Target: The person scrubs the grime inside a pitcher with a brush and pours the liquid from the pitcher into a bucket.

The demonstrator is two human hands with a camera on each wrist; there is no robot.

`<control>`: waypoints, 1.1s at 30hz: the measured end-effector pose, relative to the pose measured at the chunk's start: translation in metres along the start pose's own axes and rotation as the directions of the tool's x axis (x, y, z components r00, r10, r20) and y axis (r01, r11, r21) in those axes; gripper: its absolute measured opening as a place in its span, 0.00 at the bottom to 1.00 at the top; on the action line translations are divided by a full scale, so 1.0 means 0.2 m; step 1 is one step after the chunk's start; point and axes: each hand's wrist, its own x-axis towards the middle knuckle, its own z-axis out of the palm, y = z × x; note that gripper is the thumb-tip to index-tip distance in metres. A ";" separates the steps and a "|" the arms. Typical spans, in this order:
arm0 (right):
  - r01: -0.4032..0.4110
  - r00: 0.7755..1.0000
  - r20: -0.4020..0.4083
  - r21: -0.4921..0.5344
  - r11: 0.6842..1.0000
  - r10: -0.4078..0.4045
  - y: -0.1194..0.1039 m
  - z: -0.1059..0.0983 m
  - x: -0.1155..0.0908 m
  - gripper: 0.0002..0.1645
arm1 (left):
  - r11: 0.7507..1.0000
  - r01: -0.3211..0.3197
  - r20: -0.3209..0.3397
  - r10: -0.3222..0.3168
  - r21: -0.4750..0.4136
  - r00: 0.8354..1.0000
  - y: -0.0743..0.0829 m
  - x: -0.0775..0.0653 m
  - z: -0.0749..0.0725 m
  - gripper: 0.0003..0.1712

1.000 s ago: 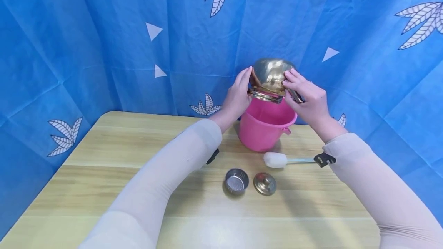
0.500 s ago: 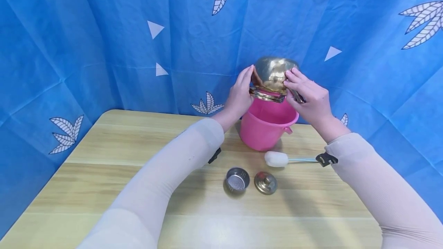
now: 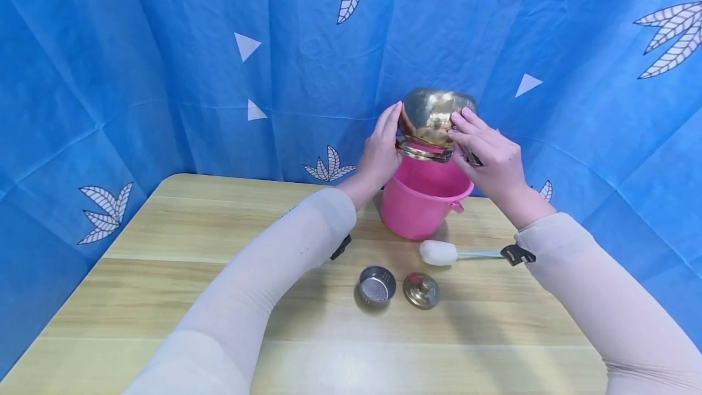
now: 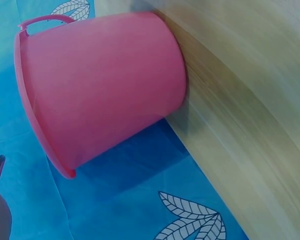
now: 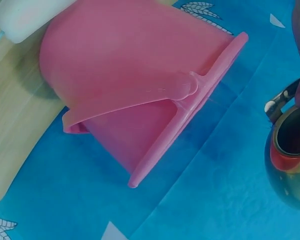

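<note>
Both hands hold a shiny gold-coloured metal teapot [image 3: 436, 113] above a pink bucket [image 3: 407, 215], tilted well over. My left hand [image 3: 379, 152] grips its left side, fingers along the body. On the right, my right hand [image 3: 490, 154] holds it by the handle side, fingertips against the body. In the right wrist view the round mouth of the teapot [image 5: 286, 182] shows, turned sideways, beside the bucket [image 5: 125, 60]. The left wrist view is mostly filled by the bucket [image 4: 105, 80], with only a sliver of the hand at the edge.
On the wooden table [image 3: 164, 297] stand a small metal strainer cup [image 3: 376, 286] and a knobbed metal lid [image 3: 421, 291]. A white sponge brush [image 3: 439, 253] with a pale blue handle lies before the bucket. A blue patterned curtain [image 3: 197, 78] hangs behind.
The teapot shifts very slightly up and right over the bucket, still held by both hands. Bucket, strainer cup, lid and brush stay where they were on the table.
</note>
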 end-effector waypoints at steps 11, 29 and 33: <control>0.029 0.999 -0.030 -0.003 1.000 -0.029 -0.01 0.01 0.00 0.17 | 1.000 -0.017 -0.035 0.016 -0.023 0.999 0.00 0.00 0.01 0.54; 0.048 0.995 -0.090 0.026 0.999 -0.046 -0.01 0.02 -0.01 0.16 | 0.999 -0.024 -0.038 0.023 -0.025 0.999 0.00 -0.01 0.01 0.54; 0.050 0.996 -0.080 0.017 0.999 -0.049 -0.01 0.01 -0.01 0.16 | 0.999 -0.022 -0.037 0.021 -0.024 0.999 0.00 -0.01 0.01 0.55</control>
